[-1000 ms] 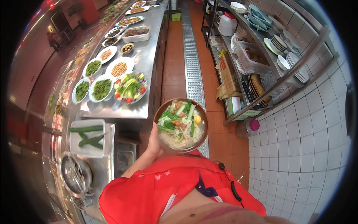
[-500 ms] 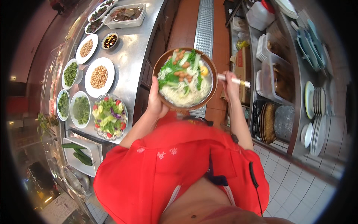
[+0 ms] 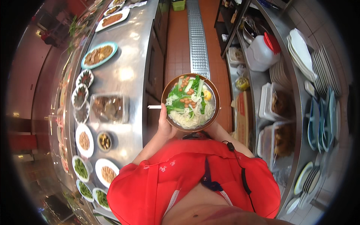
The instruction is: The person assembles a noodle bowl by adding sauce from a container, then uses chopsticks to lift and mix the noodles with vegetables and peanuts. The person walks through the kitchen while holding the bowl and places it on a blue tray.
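Note:
My left hand (image 3: 165,123) grips the left side of a brown-rimmed bowl (image 3: 218,98), held level in front of my body. In it lie pale noodles (image 3: 190,119), green leafy vegetables, scattered peanuts and a piece of egg at the right. My right hand (image 3: 213,129) is under the bowl's lower right; its fingers are hidden. From beneath the bowl's left edge, by my left fingers, pokes the end of a slim white packet (image 3: 154,107), with the rest of it out of sight.
A steel counter (image 3: 137,52) along the left carries plates of peanuts (image 3: 84,140), greens, a blue-rimmed dish (image 3: 99,55) and a clear tub (image 3: 109,108). Steel shelves (image 3: 294,101) on the right hold stacked plates, tubs and a red-capped jug (image 3: 264,52). A drain grate (image 3: 199,56) runs down the aisle floor.
I have moved forward along the aisle, and the counter dishes have slid back past me. My right hand, which held the slim white packet at the right, has gone under the bowl.

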Available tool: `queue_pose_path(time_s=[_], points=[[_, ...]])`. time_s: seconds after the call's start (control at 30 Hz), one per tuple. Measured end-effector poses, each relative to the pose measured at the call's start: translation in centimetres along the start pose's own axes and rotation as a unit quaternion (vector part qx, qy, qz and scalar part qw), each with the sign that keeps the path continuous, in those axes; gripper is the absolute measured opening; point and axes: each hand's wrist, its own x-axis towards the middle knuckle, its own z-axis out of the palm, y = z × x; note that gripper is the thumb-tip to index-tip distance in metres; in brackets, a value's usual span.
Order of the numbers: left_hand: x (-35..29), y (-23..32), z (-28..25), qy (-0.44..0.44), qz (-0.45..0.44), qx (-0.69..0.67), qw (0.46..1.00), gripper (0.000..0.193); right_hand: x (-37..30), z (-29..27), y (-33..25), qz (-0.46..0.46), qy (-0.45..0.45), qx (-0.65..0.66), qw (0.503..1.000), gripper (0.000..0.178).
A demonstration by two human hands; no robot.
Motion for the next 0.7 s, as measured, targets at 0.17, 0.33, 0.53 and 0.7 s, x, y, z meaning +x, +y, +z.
queue_pose_path(time_s=[0.17,0.33,0.53,0.7], points=[[21.9,4.4,3.5,-0.015,0.010,0.009,1.000,0.071,17.0,-7.3,-14.6,-0.029,-0.022,-0.340,0.940,0.041],[42.6,11.7,8.7,0.072,0.093,0.053,0.992,0.072,36.1,-12.0,-28.9,0.151,0.004,-0.309,0.939,0.033],[67.1,23.8,6.4,0.122,0.180,0.065,0.974,0.071,60.9,-16.5,-42.2,0.294,0.072,-0.477,0.825,0.029],[88.4,36.1,1.0,-0.068,0.174,-0.221,0.957,0.070,83.8,-22.6,-52.2,0.214,0.241,-0.455,0.830,0.026]])
